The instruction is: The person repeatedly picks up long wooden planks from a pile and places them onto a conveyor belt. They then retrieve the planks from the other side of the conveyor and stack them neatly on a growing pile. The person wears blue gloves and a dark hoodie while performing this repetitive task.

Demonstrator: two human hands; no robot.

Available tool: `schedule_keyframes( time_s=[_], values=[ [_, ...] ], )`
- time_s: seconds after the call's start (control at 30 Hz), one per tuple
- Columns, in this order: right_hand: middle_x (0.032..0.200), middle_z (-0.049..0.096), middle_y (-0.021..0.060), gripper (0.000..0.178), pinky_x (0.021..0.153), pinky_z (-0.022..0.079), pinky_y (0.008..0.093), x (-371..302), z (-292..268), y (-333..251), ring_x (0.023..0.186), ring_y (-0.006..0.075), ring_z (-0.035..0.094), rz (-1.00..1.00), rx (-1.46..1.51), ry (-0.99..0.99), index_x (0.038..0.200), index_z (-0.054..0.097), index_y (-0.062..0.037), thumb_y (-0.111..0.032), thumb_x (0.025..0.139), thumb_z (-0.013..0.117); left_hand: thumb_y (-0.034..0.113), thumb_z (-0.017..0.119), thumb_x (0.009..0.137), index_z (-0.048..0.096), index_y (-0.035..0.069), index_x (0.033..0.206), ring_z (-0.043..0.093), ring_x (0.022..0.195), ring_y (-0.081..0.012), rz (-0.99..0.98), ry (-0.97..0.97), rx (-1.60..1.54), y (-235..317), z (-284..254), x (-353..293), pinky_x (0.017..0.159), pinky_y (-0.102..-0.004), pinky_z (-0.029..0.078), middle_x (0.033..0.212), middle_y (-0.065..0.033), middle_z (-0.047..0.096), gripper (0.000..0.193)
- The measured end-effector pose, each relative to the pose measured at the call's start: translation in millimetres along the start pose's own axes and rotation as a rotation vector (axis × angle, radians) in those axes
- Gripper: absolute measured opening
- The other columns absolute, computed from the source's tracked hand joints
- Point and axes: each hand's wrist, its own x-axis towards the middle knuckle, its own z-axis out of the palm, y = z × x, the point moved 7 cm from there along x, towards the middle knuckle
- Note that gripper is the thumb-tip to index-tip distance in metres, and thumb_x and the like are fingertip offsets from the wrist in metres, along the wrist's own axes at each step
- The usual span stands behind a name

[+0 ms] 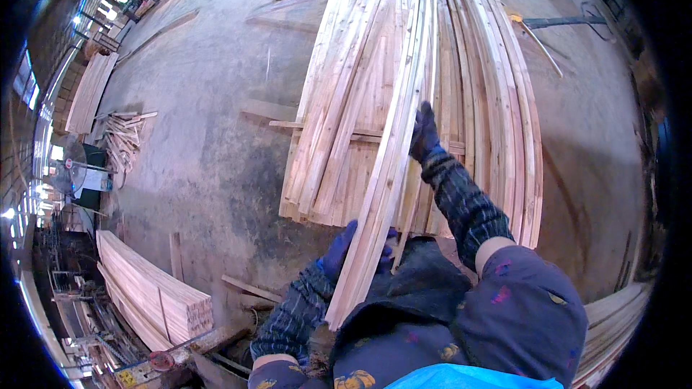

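Observation:
A few long, pale wooden strips [375, 223] lie side by side, slanting from my lap up over a large stack of similar boards [324, 151]. My left hand [337, 248], in a blue-purple glove, is wrapped around their near end from below, with glove showing on both sides of the wood. Farther up, my right hand [425, 135] grips the strips at their right edge in a dark blue glove; its fingers are partly hidden by the wood. Both forearms wear dark patterned knit sleeves.
Thin crosswise sticks [288, 124] separate the stack's layers. At lower left stands a bundle of boards [155, 292] near metal machinery [158, 361]. Scrap wood [122, 140] and a fan [71, 166] are at far left. A yellow-headed long-handled tool [537, 43] lies at right.

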Motion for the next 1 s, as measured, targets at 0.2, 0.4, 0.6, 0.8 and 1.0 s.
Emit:
schedule_keyframes(
  time_s=[0.2, 0.4, 0.6, 0.8, 1.0],
  values=[
    [0.112, 0.06, 0.0197, 0.083, 0.095, 0.052, 0.0464, 7, 47, 18, 0.1, 0.0316, 0.062, 0.126, 0.22, -0.046, 0.128, 0.047, 0.007, -0.054, 0.077, 0.071, 0.056, 0.055, 0.092, 0.042, 0.002, 0.14, 0.063, 0.1, -0.0251, -0.056, 0.182, 0.154, -11, -15, -56, 0.086, -0.0359, 0.055, 0.131, -0.0184, 0.055, 0.073],
    [0.106, 0.067, 0.0086, 0.042, 0.093, 0.051, 0.0443, -71, 80, 142, 0.1, 0.0252, 0.064, 0.351, 0.129, -0.144, 0.112, 0.064, -0.0059, -0.039, 0.086, 0.067, 0.05, 0.063, 0.089, 0.03, 0.003, 0.147, 0.059, 0.115, -0.0297, 0.46, 0.349, 0.954, 70, -45, -69, 0.098, -0.0402, 0.048, 0.133, -0.0205, 0.053, 0.081],
    [0.13, 0.054, 0.0132, 0.053, 0.106, 0.041, 0.0405, -213, 153, 241, 0.123, 0.0243, 0.051, 0.954, 0.1, -0.313, 0.137, 0.043, -0.0075, -0.03, 0.093, 0.06, 0.048, 0.077, 0.074, 0.028, 0.003, 0.147, 0.048, 0.127, -0.0362, 0.151, 0.888, 1.57, 70, -68, -98, 0.104, -0.0431, 0.041, 0.139, -0.0234, 0.046, 0.099],
    [0.144, 0.042, 0.0188, 0.084, 0.113, 0.024, 0.0545, -178, 158, 208, 0.132, 0.0362, 0.038, 0.827, 0.336, -0.255, 0.144, 0.036, -0.006, -0.059, 0.084, 0.062, 0.049, 0.076, 0.073, 0.043, 0.006, 0.136, 0.059, 0.11, -0.042, 0.167, 0.98, 1.532, 3, -61, -239, 0.092, -0.0471, 0.048, 0.119, -0.0252, 0.06, 0.083],
    [0.131, 0.052, 0.0162, 0.077, 0.105, 0.034, 0.0638, 9, 81, 123, 0.119, 0.0375, 0.05, 0.289, -0.059, -0.099, 0.14, 0.041, -0.0123, -0.067, 0.087, 0.041, 0.057, 0.074, 0.071, 0.05, 0.011, 0.134, 0.064, 0.092, -0.0401, 0.276, 1.292, 1.759, -68, -61, -340, 0.08, -0.049, 0.051, 0.105, -0.0196, 0.065, 0.082]
  ],
)
